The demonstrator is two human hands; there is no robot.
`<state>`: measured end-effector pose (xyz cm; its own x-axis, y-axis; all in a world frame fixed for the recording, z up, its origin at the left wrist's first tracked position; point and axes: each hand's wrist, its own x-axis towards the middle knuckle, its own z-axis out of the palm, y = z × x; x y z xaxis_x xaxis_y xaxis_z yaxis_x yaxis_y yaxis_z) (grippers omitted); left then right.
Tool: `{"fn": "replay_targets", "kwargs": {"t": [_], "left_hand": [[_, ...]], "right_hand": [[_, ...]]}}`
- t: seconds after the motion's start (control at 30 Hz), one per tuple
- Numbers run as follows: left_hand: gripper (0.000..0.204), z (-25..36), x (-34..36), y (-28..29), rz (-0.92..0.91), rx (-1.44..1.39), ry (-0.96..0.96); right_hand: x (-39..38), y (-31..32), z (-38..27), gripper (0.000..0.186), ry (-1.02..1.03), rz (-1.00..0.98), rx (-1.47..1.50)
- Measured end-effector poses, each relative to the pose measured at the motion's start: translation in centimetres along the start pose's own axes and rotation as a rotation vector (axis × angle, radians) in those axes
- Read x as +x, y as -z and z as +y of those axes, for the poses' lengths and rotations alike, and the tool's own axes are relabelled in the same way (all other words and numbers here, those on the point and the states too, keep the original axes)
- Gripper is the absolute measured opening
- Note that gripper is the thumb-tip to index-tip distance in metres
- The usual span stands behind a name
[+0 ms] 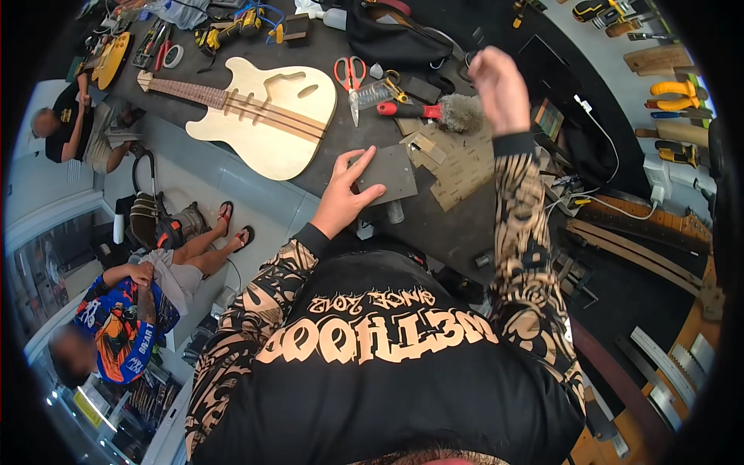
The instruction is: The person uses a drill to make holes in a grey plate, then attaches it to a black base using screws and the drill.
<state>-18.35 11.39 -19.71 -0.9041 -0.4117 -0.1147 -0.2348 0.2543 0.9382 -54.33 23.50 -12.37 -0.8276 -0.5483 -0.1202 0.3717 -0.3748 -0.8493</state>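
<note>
My left hand (346,194) lies on the near left part of a dark grey square plate (394,172) with small holes. Its thumb and fingers are spread apart over the plate's surface. Raised over the far right of the bench is my right hand (500,91), smeared by motion, so its grip cannot be made out. Below and left of it sits a round grey wire brush (462,114) with a red and black handle. Sheets of brown sandpaper (463,167) lie beside the plate. A clear bottle (396,211) shows partly at the plate's near edge.
An unfinished pale guitar (267,147) lies on the bench to the left. Red-handled scissors (353,89) are beside it. A black bag (399,39) and yellow power tool (231,31) stand farther back. Tools hang on the right wall. Two people sit off to the left.
</note>
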Motion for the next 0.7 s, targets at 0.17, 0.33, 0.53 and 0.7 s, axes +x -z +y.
{"fn": "replay_targets", "kwargs": {"t": [0.17,0.33,0.53,0.7], "left_hand": [[0.080,1.4,0.9,-0.4,-0.066,-0.072,0.059],[0.080,0.5,1.1,-0.9,-0.033,-0.071,-0.006],[0.081,-0.3,1.6,-1.4,0.015,-0.024,-0.098],[0.081,-0.3,1.5,-1.3,-0.003,-0.055,-0.049]], "right_hand": [[-14.2,2.1,2.2,0.012,0.033,-0.032,-0.841],[-19.6,-1.6,3.0,0.013,0.212,-0.110,-1.334],[-20.6,-3.0,4.3,0.012,0.325,-0.153,-1.523],[-20.6,-2.9,4.7,0.013,0.285,-0.163,-1.559]]}}
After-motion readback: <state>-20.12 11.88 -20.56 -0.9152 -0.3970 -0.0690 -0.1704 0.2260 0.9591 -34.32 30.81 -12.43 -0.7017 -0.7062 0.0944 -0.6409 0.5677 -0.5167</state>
